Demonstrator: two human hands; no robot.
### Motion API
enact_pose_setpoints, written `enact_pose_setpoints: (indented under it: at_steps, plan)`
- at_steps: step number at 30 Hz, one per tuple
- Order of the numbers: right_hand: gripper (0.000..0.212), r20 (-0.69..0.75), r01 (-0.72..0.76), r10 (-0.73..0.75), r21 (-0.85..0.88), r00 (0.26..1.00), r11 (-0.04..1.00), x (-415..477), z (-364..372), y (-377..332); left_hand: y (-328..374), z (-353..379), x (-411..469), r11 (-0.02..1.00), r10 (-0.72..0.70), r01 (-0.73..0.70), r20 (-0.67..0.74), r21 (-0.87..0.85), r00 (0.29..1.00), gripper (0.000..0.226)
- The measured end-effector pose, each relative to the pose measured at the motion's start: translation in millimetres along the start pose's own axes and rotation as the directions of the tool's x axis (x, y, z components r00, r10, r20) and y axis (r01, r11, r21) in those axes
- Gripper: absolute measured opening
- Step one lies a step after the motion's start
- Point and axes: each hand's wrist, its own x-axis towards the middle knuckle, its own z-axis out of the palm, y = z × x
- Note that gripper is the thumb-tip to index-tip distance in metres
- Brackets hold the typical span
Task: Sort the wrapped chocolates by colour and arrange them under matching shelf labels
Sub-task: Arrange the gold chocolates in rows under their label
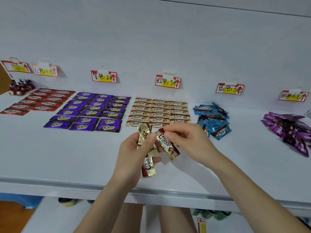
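Judging by the tidy gold rows [159, 111], the blue heap [212, 120] and right-side purple heap [289, 130] were left unsorted; gold chocolates [166, 144] were gripped by left hand [134, 150] and right hand [186, 137].

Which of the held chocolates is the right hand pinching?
The chocolate showing "Choco", pinched at its top end by the right hand; the left hand grips the rest.

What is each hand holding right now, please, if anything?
Left hand: gripping a bunch of gold chocolates.
Right hand: pinching a single gold chocolate by its end.
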Motion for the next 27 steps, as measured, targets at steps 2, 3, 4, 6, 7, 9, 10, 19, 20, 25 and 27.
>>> enact_pose_setpoints:
  at_steps: [2, 3, 4, 6, 7, 9, 10, 19, 20, 25, 27]
  plan:
    - [0.02, -0.026, -0.007, 0.005, -0.077, 1.0, 0.997, -5, -1, 4, -1, 1, 4, 0.999, -0.02, 0.02, -0.006, 0.033, 1.0, 0.012]
    - [0.019, -0.061, 0.002, -0.009, -0.118, 0.998, 0.993, -9, -1, 6, -2, 2, 5, 0.999, -0.026, 0.027, -0.021, 0.039, 0.999, 0.008]
    - [0.017, -0.096, 0.019, -0.036, -0.166, 0.995, 0.986, -13, 0, 7, -4, 4, 7, 0.999, -0.031, 0.033, -0.042, 0.039, 0.999, 0.007]
    - [0.017, -0.105, 0.066, -0.097, -0.265, 0.99, 0.962, -23, 1, 10, -8, 6, 10, 0.999, -0.045, 0.047, -0.085, 0.019, 0.995, 0.007]
    - [0.02, -0.073, 0.088, -0.116, -0.314, 0.99, 0.945, -26, 2, 12, -10, 7, 11, 0.998, -0.055, 0.056, -0.099, 0.007, 0.994, 0.008]
    - [0.022, 0.0, 0.108, -0.118, -0.408, 0.993, 0.907, -29, 2, 18, -15, 9, 13, 0.996, -0.084, 0.085, -0.095, -0.001, 0.992, 0.008]
    - [0.021, 0.023, 0.099, -0.099, -0.44, 0.995, 0.893, -28, 1, 21, -16, 10, 14, 0.995, -0.099, 0.099, -0.087, -0.002, 0.991, 0.009]
    - [0.023, -0.185, -0.174, 0.165, -0.036, 0.969, 0.984, 30, -26, 55, -18, 6, 22, 0.992, -0.112, 0.102, -0.15, -0.073, 0.982, 0.018]
    - [0.023, -0.181, -0.181, 0.169, -0.054, 0.969, 0.982, 34, -27, 58, -19, 5, 22, 0.993, -0.109, 0.1, -0.154, -0.069, 0.982, 0.017]
    - [0.024, -0.19, -0.17, 0.122, -0.258, 0.974, 0.951, 29, -35, 74, -19, 4, 21, 0.994, -0.095, 0.085, -0.158, -0.073, 0.983, 0.014]
    - [0.024, -0.165, -0.151, 0.093, -0.388, 0.982, 0.909, 28, -37, 76, -20, 4, 21, 0.995, -0.09, 0.08, -0.155, -0.065, 0.984, 0.014]
